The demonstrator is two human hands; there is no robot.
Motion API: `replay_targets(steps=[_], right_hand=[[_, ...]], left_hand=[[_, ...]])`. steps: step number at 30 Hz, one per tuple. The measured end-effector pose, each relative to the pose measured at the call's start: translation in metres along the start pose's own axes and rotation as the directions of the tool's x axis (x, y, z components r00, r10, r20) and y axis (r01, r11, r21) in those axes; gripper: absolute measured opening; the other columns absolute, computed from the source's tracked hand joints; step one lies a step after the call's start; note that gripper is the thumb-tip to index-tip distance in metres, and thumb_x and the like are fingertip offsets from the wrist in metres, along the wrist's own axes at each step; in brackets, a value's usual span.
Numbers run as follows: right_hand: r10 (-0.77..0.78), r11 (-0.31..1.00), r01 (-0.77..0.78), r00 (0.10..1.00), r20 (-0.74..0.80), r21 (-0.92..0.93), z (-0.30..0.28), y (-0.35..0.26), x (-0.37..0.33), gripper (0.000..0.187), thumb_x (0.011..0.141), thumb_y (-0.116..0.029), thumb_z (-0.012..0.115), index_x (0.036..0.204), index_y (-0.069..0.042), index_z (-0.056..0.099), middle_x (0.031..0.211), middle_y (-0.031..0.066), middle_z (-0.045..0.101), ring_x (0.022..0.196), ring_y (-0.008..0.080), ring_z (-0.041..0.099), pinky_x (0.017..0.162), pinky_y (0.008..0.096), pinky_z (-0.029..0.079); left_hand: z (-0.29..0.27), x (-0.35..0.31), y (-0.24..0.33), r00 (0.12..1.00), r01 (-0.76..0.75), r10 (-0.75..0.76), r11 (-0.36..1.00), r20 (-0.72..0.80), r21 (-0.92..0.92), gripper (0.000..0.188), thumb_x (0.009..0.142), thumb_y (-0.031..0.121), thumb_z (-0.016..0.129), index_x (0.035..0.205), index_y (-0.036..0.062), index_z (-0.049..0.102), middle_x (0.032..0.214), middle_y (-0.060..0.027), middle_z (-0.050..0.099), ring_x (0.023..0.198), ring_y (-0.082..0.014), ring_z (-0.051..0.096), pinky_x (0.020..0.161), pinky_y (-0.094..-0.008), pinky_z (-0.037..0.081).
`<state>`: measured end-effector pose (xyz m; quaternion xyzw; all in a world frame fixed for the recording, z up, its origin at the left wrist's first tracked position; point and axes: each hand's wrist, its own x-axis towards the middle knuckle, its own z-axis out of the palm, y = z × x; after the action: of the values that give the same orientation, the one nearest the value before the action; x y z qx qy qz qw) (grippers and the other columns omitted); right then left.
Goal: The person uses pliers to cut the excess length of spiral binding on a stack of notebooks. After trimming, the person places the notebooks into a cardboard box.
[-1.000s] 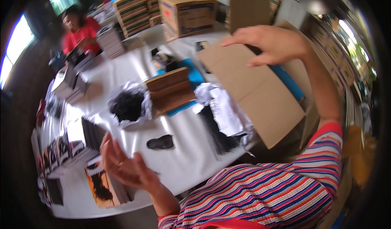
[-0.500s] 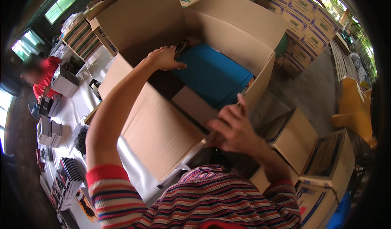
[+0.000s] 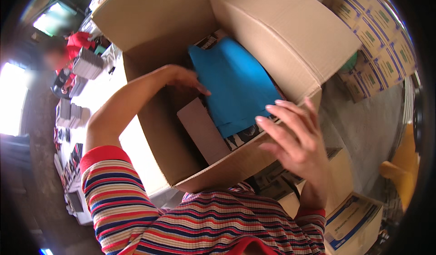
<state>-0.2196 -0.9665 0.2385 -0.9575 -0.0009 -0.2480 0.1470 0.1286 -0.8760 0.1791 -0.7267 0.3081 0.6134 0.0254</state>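
A large open cardboard box (image 3: pixel 150 137) stands in front of me. Inside, a bright blue sheet (image 3: pixel 236 82) lies slightly bowed over dark printed items (image 3: pixel 243 137), whose edges peek out at its near and far ends. My left hand (image 3: pixel 187 79) reaches into the box with fingers stretched out, a fingertip at the sheet's left edge; some fingers are blurred or hidden. Over the near right rim my right hand (image 3: pixel 295 134) is spread open, fingertips close to the sheet's near right corner, holding nothing. A flat mauve-grey piece (image 3: pixel 203 130) sits left of the sheet.
Stacked printed cartons (image 3: pixel 377 41) stand beyond the box at right. Smaller cartons (image 3: pixel 352 223) are by my right arm. Stacks of books (image 3: pixel 87 64) line a white-covered table at left, where a person in red (image 3: pixel 79 44) is. Yellow material (image 3: pixel 402 164) hangs far right.
My left hand has come off the sheet's far left part to its left edge. My right hand has opened and spread its fingers. More of the printed items shows at the sheet's near end.
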Motion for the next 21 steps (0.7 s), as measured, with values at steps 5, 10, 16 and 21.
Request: replay_targets(steps=[5, 10, 16, 21], right_hand=[[-0.142, 0.983, 0.13, 0.985, 0.095, 0.127, -0.015, 0.019, 0.038, 0.049, 0.065, -0.021, 0.075, 0.112, -0.018, 0.063, 0.112, 0.0034, 0.057, 0.104, 0.0212, 0.055, 0.097, 0.0427, 0.037], [-0.46, 0.888, 0.428, 0.825, 0.328, 0.168, 0.023, 0.026, 0.107, 0.046, 0.07, -0.043, 0.068, 0.106, -0.015, 0.065, 0.121, 0.0084, 0.054, 0.112, 0.0258, 0.049, 0.098, 0.0497, 0.032], [0.144, 0.782, 0.445, 0.553, 0.82, -0.437, 0.059, 0.067, 0.119, 0.046, 0.07, -0.046, 0.07, 0.104, -0.016, 0.064, 0.113, 0.0064, 0.055, 0.115, 0.0213, 0.047, 0.103, 0.0549, 0.02], [0.099, 0.817, 0.398, 0.616, 0.782, -0.418, 0.059, 0.07, 0.126, 0.055, 0.071, -0.046, 0.07, 0.116, -0.017, 0.058, 0.113, 0.0065, 0.056, 0.113, 0.0216, 0.049, 0.104, 0.0565, 0.017]], left_hand=[[-0.016, -0.042, 0.052, 0.965, -0.258, 0.262, 0.958, 0.024, -0.124, 0.055, 0.081, 0.032, 0.064, 0.131, 0.0181, 0.046, 0.127, -0.0087, 0.053, 0.109, -0.0228, 0.055, 0.093, -0.0359, 0.041], [-0.004, -0.038, 0.058, 0.914, -0.356, 0.351, 0.934, -0.201, 0.014, 0.069, 0.075, 0.024, 0.065, 0.138, 0.0202, 0.036, 0.139, -0.0109, 0.04, 0.117, -0.0262, 0.048, 0.092, -0.0392, 0.044], [0.036, 0.019, 0.01, 0.914, -0.04, -0.063, 0.969, -0.401, -0.242, 0.07, 0.069, 0.041, 0.078, 0.123, 0.0062, 0.051, 0.124, -0.008, 0.055, 0.118, -0.0202, 0.047, 0.095, -0.0353, 0.04], [0.039, 0.057, -0.027, 0.986, -0.112, 0.148, 0.929, 0.076, -0.354, 0.07, 0.067, 0.035, 0.081, 0.122, 0.0043, 0.052, 0.116, -0.01, 0.06, 0.112, -0.0218, 0.052, 0.095, -0.0368, 0.041]])
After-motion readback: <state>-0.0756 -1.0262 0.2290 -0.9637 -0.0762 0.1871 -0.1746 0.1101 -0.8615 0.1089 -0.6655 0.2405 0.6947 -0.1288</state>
